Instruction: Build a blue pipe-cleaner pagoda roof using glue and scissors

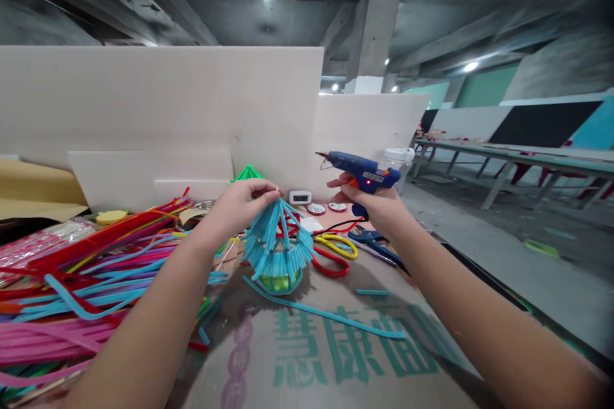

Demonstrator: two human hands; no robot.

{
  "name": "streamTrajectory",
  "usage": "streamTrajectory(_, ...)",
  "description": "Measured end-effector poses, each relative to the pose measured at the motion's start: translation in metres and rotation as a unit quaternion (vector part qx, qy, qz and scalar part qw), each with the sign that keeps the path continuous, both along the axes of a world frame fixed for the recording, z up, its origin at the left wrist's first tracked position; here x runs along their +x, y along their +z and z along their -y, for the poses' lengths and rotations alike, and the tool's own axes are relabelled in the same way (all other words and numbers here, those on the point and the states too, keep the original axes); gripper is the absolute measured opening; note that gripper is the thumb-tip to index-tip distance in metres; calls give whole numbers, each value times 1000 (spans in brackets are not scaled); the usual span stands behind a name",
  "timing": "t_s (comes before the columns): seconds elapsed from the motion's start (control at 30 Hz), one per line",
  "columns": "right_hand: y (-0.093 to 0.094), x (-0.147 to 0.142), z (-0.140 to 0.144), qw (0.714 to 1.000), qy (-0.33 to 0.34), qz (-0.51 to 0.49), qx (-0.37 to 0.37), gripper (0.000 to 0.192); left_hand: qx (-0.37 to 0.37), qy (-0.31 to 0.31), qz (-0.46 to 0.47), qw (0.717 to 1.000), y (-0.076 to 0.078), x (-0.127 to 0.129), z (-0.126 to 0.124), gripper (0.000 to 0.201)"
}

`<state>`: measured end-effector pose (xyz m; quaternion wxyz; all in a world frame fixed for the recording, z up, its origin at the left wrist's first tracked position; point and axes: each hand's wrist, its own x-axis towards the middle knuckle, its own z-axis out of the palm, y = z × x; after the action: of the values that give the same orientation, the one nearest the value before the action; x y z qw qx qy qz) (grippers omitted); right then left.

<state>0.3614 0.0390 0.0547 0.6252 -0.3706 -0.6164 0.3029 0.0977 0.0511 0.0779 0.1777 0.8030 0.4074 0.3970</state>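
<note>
With my left hand (pixel 252 204) I pinch the peaked top of a blue pipe-cleaner model (pixel 278 243), shaped like a small roofed house with a green base. It stands on printed cardboard (pixel 307 358). My right hand (pixel 371 198) is wrapped round the handle of a dark blue glue gun (pixel 359 169), a red light glowing on its side. The gun's nozzle points left, above and to the right of the model's top, apart from it. A loose blue pipe cleaner (pixel 330 315) lies in front of the model, and a short cut piece (pixel 373 292) is to its right.
Bundles of coloured pipe cleaners (pixel 96 281) cover the left side. Scissors with red and yellow handles (pixel 336 255) and blue-handled pliers (pixel 374 243) lie to the right. Behind are a small white timer (pixel 300 197), a clear jar (pixel 399 160) and white boards (pixel 158 102).
</note>
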Motion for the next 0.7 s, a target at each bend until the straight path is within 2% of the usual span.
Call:
streamTrajectory(0.17, 1, 1, 1, 999, 6, 39, 22, 27, -15, 6, 0, 1000, 0, 0, 1, 26)
streamTrajectory(0.3, 4, 2, 5, 997, 6, 66, 46, 33, -23, 4, 1, 1000, 1, 2, 3, 28)
streamTrajectory(0.43, 15, 0, 20, 992, 18, 51, 114, 39, -25, 8, -7, 1000, 2, 2, 3, 28)
streamTrajectory(0.57, 31, -2, 38, 983, 12, 34, 178, 33, -22, 5, -13, 1000, 2, 0, 3, 29)
streamTrajectory(0.7, 36, -4, 48, 983, 30, 67, 166, 28, -8, 9, -17, 1000, 3, 1, 4, 28)
